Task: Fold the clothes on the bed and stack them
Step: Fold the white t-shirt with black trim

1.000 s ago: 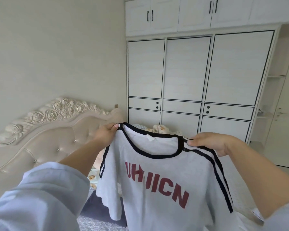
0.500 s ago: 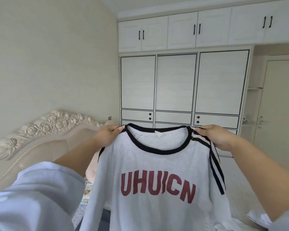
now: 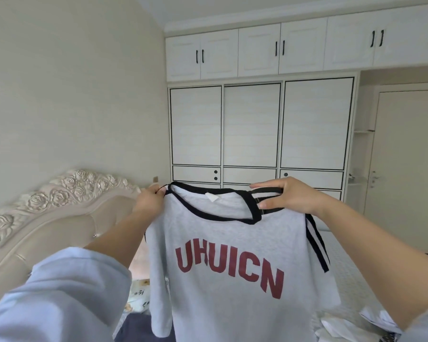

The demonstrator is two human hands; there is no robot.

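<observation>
A light grey T-shirt with a black collar, black shoulder stripes and red letters hangs in the air in front of me, its front facing me. My left hand pinches its left shoulder by the collar. My right hand grips the right shoulder over the black stripes, fingers above and thumb below. The shirt's lower part runs out of view at the bottom. Most of the bed lies hidden behind the shirt and my arms.
A carved cream headboard stands at the left. White wardrobes fill the far wall, with a door at the right. White clothes lie at the lower right, and a printed pillow shows below my left arm.
The view has tilted up a little, showing more ceiling. My right hand has slid inward along the shoulder toward the collar. The shirt stays held up between both hands.
</observation>
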